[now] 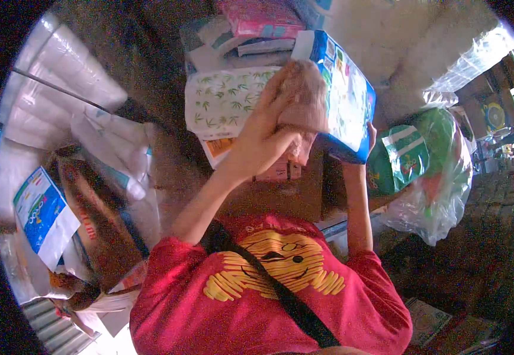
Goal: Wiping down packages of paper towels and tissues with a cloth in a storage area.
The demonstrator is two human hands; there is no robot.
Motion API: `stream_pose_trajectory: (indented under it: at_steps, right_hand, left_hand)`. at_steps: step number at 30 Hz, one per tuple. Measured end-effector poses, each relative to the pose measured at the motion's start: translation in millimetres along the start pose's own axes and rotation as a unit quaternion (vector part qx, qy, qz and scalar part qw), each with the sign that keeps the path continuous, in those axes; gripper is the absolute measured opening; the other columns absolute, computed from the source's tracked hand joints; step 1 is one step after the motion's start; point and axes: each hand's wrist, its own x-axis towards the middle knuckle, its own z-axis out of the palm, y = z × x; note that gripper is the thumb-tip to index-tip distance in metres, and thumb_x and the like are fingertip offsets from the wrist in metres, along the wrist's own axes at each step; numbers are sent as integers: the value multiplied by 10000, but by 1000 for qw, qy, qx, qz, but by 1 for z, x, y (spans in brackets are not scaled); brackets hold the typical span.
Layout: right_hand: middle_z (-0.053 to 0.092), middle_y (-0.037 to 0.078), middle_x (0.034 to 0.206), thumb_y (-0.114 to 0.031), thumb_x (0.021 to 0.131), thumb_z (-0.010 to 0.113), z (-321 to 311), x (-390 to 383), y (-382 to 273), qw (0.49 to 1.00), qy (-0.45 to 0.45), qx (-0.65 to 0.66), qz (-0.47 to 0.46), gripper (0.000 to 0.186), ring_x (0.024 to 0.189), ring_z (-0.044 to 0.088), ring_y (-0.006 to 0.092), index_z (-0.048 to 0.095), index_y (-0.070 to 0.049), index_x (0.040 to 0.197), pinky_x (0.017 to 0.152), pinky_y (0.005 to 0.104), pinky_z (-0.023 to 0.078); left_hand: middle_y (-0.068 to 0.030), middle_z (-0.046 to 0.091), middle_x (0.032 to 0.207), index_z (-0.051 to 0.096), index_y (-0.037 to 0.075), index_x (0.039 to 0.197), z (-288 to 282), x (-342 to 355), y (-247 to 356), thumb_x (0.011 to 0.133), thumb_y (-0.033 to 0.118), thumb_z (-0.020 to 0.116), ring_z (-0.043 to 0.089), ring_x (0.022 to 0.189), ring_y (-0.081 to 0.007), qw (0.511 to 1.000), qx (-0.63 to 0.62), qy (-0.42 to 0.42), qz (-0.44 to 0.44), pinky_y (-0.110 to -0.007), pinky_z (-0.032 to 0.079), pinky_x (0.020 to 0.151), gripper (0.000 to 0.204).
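My left hand grips a pink cloth and presses it against the face of a blue and white soft package. The package is held up tilted in front of me. My right hand holds the package from behind at its lower right edge; only the fingertips show past the package. Both forearms rise from my red shirt at the bottom of the picture.
Behind the package lies a stack of soft packs: a white one with green leaf print and a pink one. A clear plastic bag with green packs sits at the right. An open cardboard box with a blue and white packet stands at the left.
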Motion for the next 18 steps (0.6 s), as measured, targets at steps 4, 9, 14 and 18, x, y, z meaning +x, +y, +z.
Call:
stream_pose_trajectory:
  at_steps: [4,9,14,18]
  right_hand:
    - [345,203,1307,-399,735,459,-6,-9,2,999,-20,-12,29,728,1172,375,367,254,-13,1317,971,502,305]
    - [521,171,1118,-341,745,471,-54,4,2,993,79,-66,-65,534,1003,527,300,462,-5,1159,907,443,391]
    - [594,135,974,-248,784,484,26,-17,4,998,49,-20,-26,378,882,587,242,521,22,1046,801,375,475]
    - [548,122,1083,-203,776,527,72,-32,24,979,73,-187,-29,472,961,554,237,411,-8,1190,852,377,445]
  left_hand:
    - [-199,254,1343,437,19,1190,-5,31,-1,725,99,530,273,1238,-339,997,-61,36,-1,-351,211,1024,481]
    - [-213,308,1298,434,24,1194,-11,47,-25,759,161,519,312,1202,-373,996,15,91,-16,-376,284,992,464]
    - [-200,380,1251,454,32,1186,-1,31,-27,780,142,494,355,1148,-399,965,250,55,58,-428,319,966,422]
    - [-131,375,1269,506,55,1147,32,20,-34,788,232,524,380,1124,-376,926,366,73,59,-508,271,951,400]
